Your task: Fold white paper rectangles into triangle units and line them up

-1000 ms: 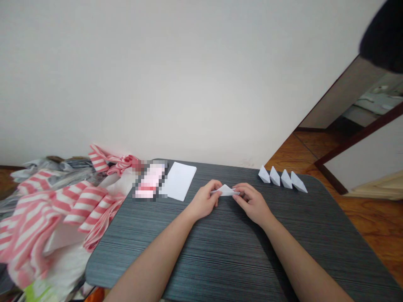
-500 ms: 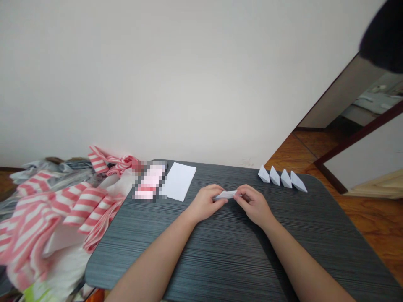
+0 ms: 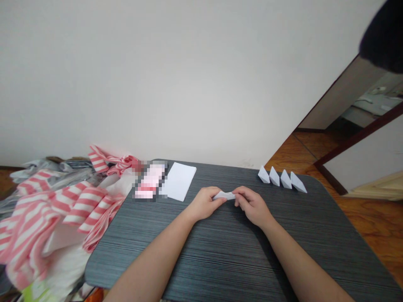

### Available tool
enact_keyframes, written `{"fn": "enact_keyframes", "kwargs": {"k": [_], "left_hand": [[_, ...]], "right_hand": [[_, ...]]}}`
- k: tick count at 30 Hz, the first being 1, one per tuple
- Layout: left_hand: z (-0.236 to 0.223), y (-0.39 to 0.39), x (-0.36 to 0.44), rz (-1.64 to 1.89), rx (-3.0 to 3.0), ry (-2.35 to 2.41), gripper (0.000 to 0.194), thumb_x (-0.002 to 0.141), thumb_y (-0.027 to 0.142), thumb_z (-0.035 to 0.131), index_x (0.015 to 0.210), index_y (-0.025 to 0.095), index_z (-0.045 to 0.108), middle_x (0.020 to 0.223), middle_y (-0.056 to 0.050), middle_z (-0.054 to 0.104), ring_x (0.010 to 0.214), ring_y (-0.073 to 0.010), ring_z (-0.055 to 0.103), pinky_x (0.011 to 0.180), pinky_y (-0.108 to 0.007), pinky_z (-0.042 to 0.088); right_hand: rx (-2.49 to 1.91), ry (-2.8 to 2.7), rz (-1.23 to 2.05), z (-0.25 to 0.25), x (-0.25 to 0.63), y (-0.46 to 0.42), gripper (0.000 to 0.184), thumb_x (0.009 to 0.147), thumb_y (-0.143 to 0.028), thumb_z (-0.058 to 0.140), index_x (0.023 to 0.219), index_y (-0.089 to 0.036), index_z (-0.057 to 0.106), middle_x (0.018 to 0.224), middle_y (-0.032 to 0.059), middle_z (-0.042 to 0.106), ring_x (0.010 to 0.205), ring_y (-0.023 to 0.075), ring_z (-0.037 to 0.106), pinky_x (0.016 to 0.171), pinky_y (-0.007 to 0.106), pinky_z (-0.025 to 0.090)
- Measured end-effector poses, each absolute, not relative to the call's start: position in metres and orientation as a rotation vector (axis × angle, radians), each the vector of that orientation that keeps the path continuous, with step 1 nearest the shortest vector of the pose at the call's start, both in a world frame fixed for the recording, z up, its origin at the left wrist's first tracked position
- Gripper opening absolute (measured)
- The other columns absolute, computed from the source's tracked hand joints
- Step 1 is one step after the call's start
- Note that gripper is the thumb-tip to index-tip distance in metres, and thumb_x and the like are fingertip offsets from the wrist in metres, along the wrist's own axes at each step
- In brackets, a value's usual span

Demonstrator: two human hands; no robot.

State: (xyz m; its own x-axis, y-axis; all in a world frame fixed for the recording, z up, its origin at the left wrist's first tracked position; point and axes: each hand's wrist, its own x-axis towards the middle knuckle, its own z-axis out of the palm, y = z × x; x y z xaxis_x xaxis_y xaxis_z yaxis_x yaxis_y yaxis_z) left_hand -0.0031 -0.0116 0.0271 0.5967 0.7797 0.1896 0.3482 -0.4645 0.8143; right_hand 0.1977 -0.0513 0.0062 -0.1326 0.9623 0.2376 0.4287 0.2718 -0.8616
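Note:
Between my two hands is a small folded piece of white paper (image 3: 226, 195), held just above the dark table (image 3: 220, 251). My left hand (image 3: 206, 204) pinches its left end, thumb in front and fingers behind. At the right end, the thumb and fingertips of my right hand (image 3: 252, 204) close on the paper. Fingers cover both ends, so its full shape is hidden. Off to the right stand several folded white paper boats (image 3: 286, 179) in a row. A stack of white paper sheets (image 3: 179, 181) lies beyond my left hand.
Beside the sheets lies a blurred-out pink rectangular object (image 3: 149, 180), probably a phone. Red-and-white striped cloth (image 3: 75, 205) is heaped left of the table. A pale wall (image 3: 189, 84) rises behind; wooden floor (image 3: 368, 218) shows at right.
The folded paper has tilted slightly, and the right hand's fingers have shifted a little on its end. Both hands keep their hold; everything else looks the same.

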Motion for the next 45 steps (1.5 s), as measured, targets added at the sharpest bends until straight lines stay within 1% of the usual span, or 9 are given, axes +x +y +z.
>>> {"fn": "enact_keyframes", "kwargs": {"k": [3,6,8,15,18,22,26,37,45], "left_hand": [[0.027,-0.012,-0.003,0.707,2.07,0.913,0.023,0.084,0.032,0.048,0.077,0.014,0.062,0.073,-0.002,0.06,0.068,-0.0128,0.052,0.064,-0.023,0.038],[0.026,-0.012,-0.003,0.721,2.075,0.932,0.022,0.083,0.031,0.048,0.074,0.014,0.06,0.07,-0.001,0.058,0.066,-0.0122,0.051,0.061,-0.022,0.037],[0.026,-0.012,-0.003,0.733,2.075,0.933,0.021,0.083,0.03,0.048,0.076,0.014,0.06,0.071,-0.001,0.058,0.066,-0.0122,0.051,0.062,-0.022,0.037],[0.026,-0.012,-0.002,0.791,2.057,0.966,0.024,0.085,0.03,0.045,0.078,0.015,0.062,0.075,-0.002,0.059,0.07,-0.0129,0.051,0.066,-0.023,0.038],[0.026,-0.012,-0.002,0.804,2.073,0.963,0.025,0.086,0.03,0.044,0.078,0.015,0.062,0.076,-0.003,0.06,0.071,-0.013,0.052,0.067,-0.023,0.039],[0.024,-0.011,-0.002,0.839,2.094,0.951,0.024,0.087,0.029,0.044,0.085,0.016,0.063,0.081,-0.004,0.061,0.075,-0.0137,0.054,0.071,-0.024,0.04],[0.023,-0.011,-0.002,0.867,2.108,0.91,0.024,0.087,0.028,0.043,0.088,0.016,0.064,0.083,-0.004,0.062,0.078,-0.0139,0.055,0.074,-0.025,0.041],[0.023,-0.013,0.0,0.844,2.086,0.859,0.021,0.086,0.026,0.047,0.089,0.016,0.064,0.085,-0.004,0.063,0.079,-0.0141,0.056,0.074,-0.024,0.042],[0.028,-0.014,0.0,0.846,2.023,0.866,0.018,0.084,0.025,0.048,0.088,0.017,0.064,0.088,-0.003,0.064,0.083,-0.0145,0.057,0.077,-0.024,0.041]], "right_hand": [[-1.314,-1.607,0.798,0.001,0.197,-0.05,0.012,0.085,-0.028,0.051,0.094,-0.02,0.053,0.066,0.0002,0.058,0.056,0.0139,0.056,0.055,0.026,0.046],[-1.328,-1.657,0.667,0.003,0.197,-0.048,0.008,0.083,-0.027,0.055,0.084,-0.02,0.057,0.082,0.0048,0.062,0.062,0.0149,0.059,0.056,0.028,0.047],[-1.31,-1.756,0.564,0.007,0.198,-0.048,0.01,0.083,-0.026,0.055,0.08,-0.02,0.063,0.094,0.007,0.062,0.075,0.0181,0.06,0.063,0.029,0.048],[-1.239,-1.855,0.445,0.01,0.199,-0.046,0.022,0.085,-0.022,0.052,0.1,-0.025,0.068,0.107,0.0064,0.061,0.097,0.0207,0.058,0.084,0.035,0.047],[-1.223,-1.883,0.469,0.008,0.2,-0.046,0.024,0.084,-0.022,0.053,0.104,-0.026,0.067,0.111,0.0064,0.06,0.1,0.0212,0.056,0.085,0.035,0.047],[-1.251,-1.873,0.558,0.007,0.201,-0.045,0.023,0.083,-0.024,0.054,0.102,-0.025,0.066,0.114,0.0069,0.057,0.087,0.0192,0.06,0.068,0.031,0.05],[-1.276,-1.832,0.654,0.008,0.199,-0.047,0.017,0.083,-0.025,0.054,0.093,-0.023,0.067,0.114,0.0072,0.056,0.065,0.0133,0.057,0.055,0.027,0.046],[-1.306,-1.785,0.602,0.018,0.195,-0.047,0.017,0.084,-0.021,0.051,0.075,-0.02,0.065,0.095,0.0051,0.059,0.087,0.0183,0.057,0.075,0.03,0.044],[-1.346,-1.682,0.721,0.011,0.193,-0.046,0.015,0.084,-0.027,0.051,0.077,-0.019,0.062,0.087,0.0055,0.057,0.061,0.0139,0.053,0.056,0.027,0.045]]}}
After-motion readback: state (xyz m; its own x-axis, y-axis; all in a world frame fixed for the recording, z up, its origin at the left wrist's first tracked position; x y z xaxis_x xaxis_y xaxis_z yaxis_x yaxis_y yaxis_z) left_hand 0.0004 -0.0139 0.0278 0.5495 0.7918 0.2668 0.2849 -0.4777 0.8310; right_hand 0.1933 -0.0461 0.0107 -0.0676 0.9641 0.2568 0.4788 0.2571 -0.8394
